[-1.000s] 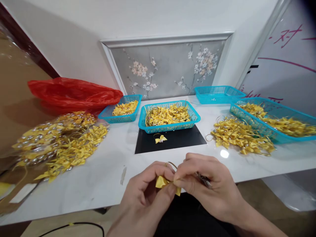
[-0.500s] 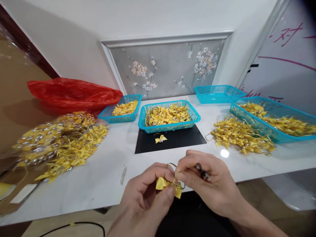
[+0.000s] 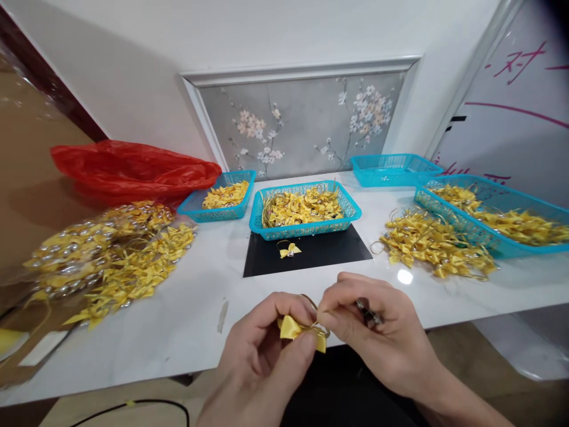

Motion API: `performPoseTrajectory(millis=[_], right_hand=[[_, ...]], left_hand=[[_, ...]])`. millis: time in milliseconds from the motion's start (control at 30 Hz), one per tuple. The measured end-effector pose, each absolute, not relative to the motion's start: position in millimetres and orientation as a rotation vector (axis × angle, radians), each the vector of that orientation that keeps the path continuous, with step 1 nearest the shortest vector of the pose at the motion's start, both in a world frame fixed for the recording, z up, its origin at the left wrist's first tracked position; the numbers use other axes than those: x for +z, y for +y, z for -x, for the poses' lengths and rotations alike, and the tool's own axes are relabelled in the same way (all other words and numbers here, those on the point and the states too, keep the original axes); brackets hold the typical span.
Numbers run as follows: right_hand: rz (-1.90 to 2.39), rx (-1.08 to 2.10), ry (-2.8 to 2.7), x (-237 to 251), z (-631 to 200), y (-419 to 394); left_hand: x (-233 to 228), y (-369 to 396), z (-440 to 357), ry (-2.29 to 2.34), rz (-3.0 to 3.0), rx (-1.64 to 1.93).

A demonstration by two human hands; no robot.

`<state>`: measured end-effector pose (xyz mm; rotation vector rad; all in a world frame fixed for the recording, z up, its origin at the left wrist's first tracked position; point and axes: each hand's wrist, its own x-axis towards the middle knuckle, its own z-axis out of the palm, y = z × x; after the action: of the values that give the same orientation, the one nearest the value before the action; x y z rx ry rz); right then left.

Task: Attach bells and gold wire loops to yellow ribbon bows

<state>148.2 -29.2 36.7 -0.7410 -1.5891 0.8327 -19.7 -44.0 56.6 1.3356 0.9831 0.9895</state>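
Note:
Between thumb and fingers of my left hand (image 3: 271, 350) is a yellow ribbon bow (image 3: 291, 328), with a loop of thin gold cord (image 3: 306, 299) rising from it. My right hand (image 3: 373, 338) is closed beside it, its thumb and index fingertip pinching the cord close to the bow's middle. A small dark metal tool (image 3: 370, 311) is tucked in the curled fingers of that hand; its kind is mostly hidden. Beyond the hands, a single finished-looking bow with a bead (image 3: 290, 251) lies on a black mat (image 3: 311, 261).
A blue basket (image 3: 306, 231) of bows stands on the mat's back edge. Blue baskets (image 3: 480, 234) and loose bows (image 3: 435, 243) lie right; another blue basket (image 3: 395, 178) is behind. On the left are bagged beaded bows (image 3: 89, 249), a red plastic bag (image 3: 133, 172) and a smaller basket (image 3: 213, 213).
The bow has tilted slightly in my left fingers, and the cord end is pulled nearer the bow. My right hand has shifted slightly right, still pinching.

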Motion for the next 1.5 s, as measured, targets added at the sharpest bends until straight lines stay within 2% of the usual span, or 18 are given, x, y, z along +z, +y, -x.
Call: performPoseTrajectory(millis=[800,1200,1500], right_hand=[[0.735,0.858,-1.568,36,-151,-31],[0.72,0.887,-1.581,31,-150,-36],[0.632,0.748,-1.692,30,-150,-37]], left_hand=[[63,-49,18,1.082,-1.528,1.1],[58,-53,16,1.193,-1.657,1.269],[58,-54,13,1.166,-1.577,1.322]])
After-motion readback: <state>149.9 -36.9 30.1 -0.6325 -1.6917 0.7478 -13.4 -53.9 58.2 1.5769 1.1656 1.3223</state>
